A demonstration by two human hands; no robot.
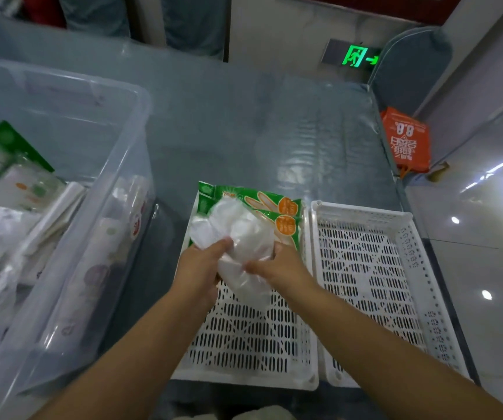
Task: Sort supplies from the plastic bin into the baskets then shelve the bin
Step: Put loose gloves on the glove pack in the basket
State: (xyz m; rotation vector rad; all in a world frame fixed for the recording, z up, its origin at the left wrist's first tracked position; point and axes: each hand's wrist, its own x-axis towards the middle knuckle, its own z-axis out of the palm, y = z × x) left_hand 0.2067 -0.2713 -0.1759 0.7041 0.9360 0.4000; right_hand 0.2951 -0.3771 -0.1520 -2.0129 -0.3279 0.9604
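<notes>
Clear plastic packet sits bunched between my hands above the left white basket. Beneath it lie two green packs with orange round labels, writing too blurred to read. My left hand grips its left edge, my right hand pinches its right. Off to my left stands the plastic bin; an orange bag reads "8.8".
</notes>
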